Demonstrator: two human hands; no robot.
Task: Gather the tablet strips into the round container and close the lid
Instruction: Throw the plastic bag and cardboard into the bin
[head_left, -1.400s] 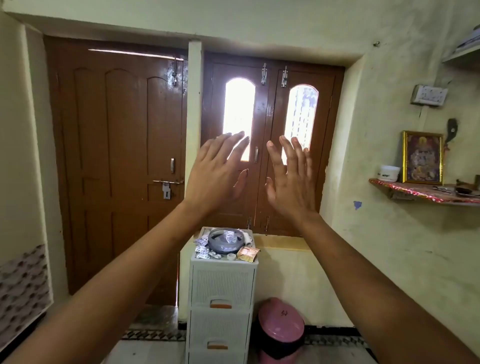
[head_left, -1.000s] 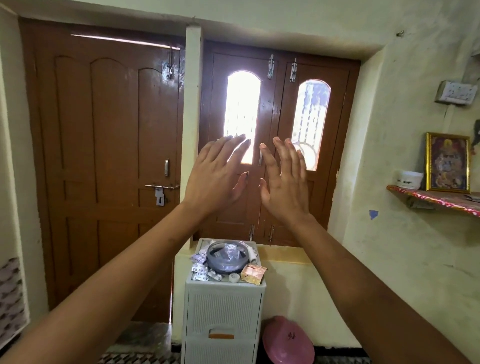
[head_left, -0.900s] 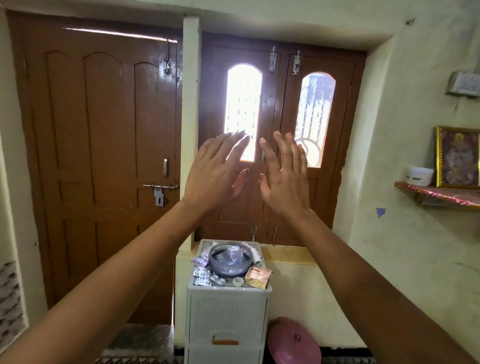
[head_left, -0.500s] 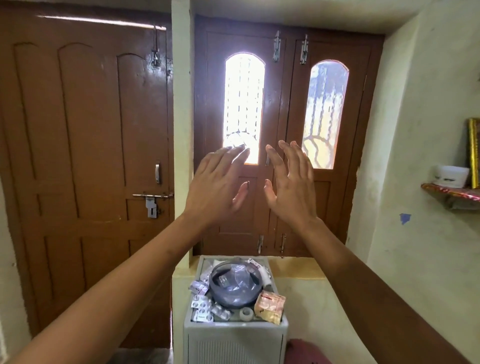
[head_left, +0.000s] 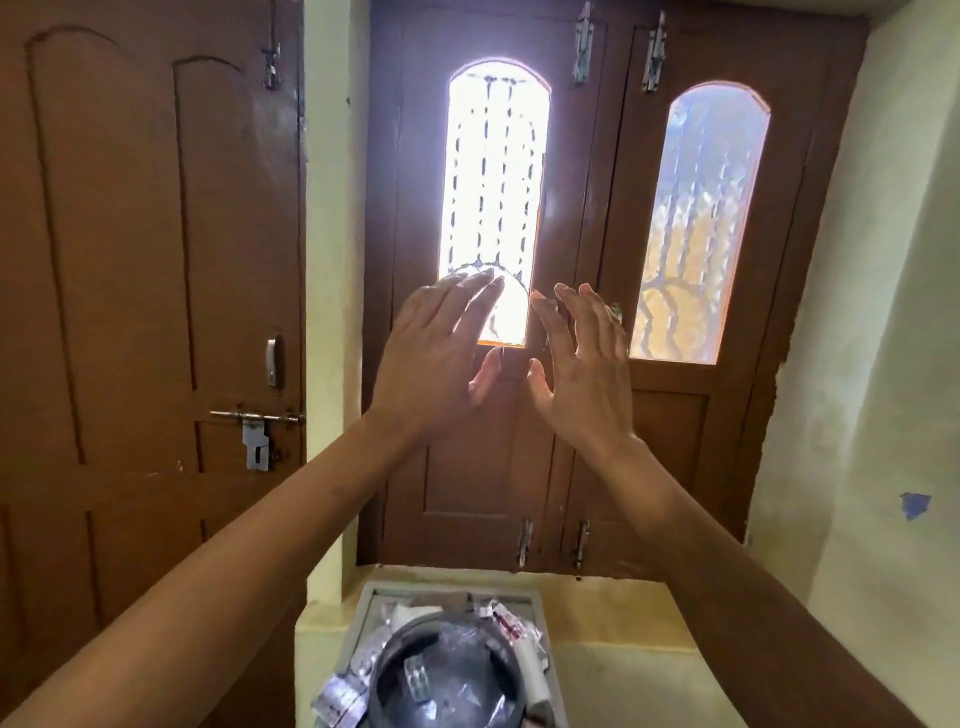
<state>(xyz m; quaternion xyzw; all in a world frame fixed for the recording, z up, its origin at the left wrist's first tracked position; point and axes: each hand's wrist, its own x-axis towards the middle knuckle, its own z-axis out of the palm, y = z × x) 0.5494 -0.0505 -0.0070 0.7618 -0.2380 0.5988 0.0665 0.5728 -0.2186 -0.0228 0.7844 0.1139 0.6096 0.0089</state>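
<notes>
1. One round container, dark rim, at the bottom edge of view, standing on the white counter; foil packs lie inside it.
2. The tablet strips lie loose around the rim, left and far right. Perhaps four are outside, but the frame cuts the pile.
3. Two hands, left hand and right hand: both raised, fingers spread, empty, palms toward the door.
4. The container lies straight down from both, well apart, between the forearms. The left hand sits more directly over it.
</notes>
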